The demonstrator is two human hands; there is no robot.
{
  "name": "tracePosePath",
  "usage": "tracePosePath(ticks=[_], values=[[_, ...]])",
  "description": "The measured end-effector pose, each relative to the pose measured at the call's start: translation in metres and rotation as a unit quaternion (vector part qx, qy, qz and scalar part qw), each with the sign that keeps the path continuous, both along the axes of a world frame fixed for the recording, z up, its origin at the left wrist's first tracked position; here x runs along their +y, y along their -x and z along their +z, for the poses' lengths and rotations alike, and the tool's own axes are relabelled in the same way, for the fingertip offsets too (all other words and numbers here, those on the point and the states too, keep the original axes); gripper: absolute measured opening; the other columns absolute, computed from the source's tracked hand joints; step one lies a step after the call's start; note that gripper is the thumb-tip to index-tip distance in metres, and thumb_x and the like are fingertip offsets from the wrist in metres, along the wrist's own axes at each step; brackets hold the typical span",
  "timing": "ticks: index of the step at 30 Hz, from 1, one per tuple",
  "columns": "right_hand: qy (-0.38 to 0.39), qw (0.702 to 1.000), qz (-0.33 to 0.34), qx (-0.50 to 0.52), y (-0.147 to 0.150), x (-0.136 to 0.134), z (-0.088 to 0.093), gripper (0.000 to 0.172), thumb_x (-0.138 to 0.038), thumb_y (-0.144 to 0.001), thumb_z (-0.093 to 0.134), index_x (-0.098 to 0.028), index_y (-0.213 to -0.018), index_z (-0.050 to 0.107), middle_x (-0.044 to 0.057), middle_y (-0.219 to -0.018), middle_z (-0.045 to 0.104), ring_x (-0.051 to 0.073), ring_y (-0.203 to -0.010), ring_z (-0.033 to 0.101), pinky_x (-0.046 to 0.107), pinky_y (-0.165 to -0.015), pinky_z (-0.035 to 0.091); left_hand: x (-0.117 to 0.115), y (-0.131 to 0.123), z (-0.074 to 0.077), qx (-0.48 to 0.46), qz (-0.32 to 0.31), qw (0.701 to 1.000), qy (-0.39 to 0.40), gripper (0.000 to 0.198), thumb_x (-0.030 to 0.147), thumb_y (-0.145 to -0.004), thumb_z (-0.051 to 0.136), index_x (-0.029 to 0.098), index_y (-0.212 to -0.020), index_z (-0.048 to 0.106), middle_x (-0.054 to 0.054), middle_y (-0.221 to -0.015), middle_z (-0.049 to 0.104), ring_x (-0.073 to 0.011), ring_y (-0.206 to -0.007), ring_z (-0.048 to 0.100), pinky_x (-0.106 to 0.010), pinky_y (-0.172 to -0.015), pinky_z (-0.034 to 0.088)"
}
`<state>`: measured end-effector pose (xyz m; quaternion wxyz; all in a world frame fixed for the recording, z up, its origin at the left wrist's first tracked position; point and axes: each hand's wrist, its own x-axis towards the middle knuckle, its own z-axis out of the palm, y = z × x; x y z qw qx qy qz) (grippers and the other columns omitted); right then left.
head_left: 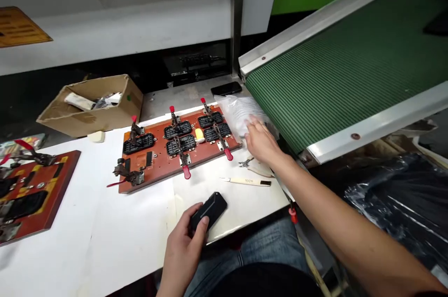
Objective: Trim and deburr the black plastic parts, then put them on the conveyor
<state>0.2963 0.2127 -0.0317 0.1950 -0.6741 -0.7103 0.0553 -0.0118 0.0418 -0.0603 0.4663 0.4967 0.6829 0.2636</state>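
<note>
My left hand [184, 248] is closed around a black oblong plastic casing [216, 207], thumb on top, near the table's front edge. My right hand [262, 142] reaches over a clear plastic bag [235, 109], its fingers stretched out and slightly blurred on the bag's surface. The bag's contents are hard to make out. Just below that hand lie nippers [246, 162] with pale handles and a slim craft knife [248, 181]. To the left sits a red-brown fixture board [159, 147] carrying several black plastic parts under red-tipped toggle clamps, plus a small yellow-white block [199, 135].
A green conveyor belt [336, 68] with a metal frame slopes along the right. A cardboard box [94, 123] stands at the back left, and a second fixture board [65, 185] lies far left. Behind the bag rests a black phone [226, 88]. Black plastic sheeting [402, 213] fills the lower right.
</note>
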Motion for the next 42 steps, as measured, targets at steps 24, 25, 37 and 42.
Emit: tracePosePath(ticks=[24,25,37,42], values=[[-0.131,0.988,-0.083,-0.017,-0.009,0.069,-0.022,0.034,-0.034,-0.098,0.044,-0.013,-0.11,0.068,0.025,-0.119,0.073,0.037,-0.116,0.065,0.053,-0.109,0.05,-0.012,0.008,-0.023,-0.074,-0.031,0.988,-0.132,0.036,0.049,-0.1,0.069,0.029,-0.129,0.075,-0.005,-0.119,0.081,-0.019,-0.088,0.079,-0.025,-0.072,0.064],[-0.13,0.988,-0.085,-0.006,-0.007,0.065,-0.02,0.034,-0.036,-0.098,0.044,-0.013,-0.106,0.068,0.026,-0.118,0.073,0.038,-0.115,0.065,0.054,-0.108,0.05,-0.012,0.009,-0.023,-0.076,-0.03,0.989,-0.127,0.036,0.05,-0.1,0.068,0.028,-0.128,0.075,-0.006,-0.117,0.081,-0.0188,-0.086,0.078,-0.025,-0.071,0.063],[0.006,0.967,-0.068,0.244,0.047,-0.099,0.023,0.04,-0.063,-0.099,0.068,-0.024,-0.093,0.068,0.0,-0.077,0.068,0.017,-0.066,0.061,0.028,-0.063,0.05,-0.01,0.005,0.024,-0.285,-0.017,0.958,-0.007,0.03,0.052,-0.096,0.076,0.022,-0.094,0.072,-0.012,-0.141,0.073,-0.0288,-0.128,0.07,-0.034,-0.106,0.055],[0.263,0.788,0.043,0.554,0.087,-0.145,0.036,0.035,-0.058,-0.097,0.077,-0.023,-0.105,0.078,0.001,-0.092,0.078,0.018,-0.083,0.073,0.028,-0.077,0.056,-0.015,-0.014,0.047,-0.464,-0.05,0.884,0.022,0.024,0.04,-0.099,0.077,0.021,-0.094,0.065,-0.012,-0.166,0.056,-0.0323,-0.141,0.065,-0.043,-0.116,0.051]])
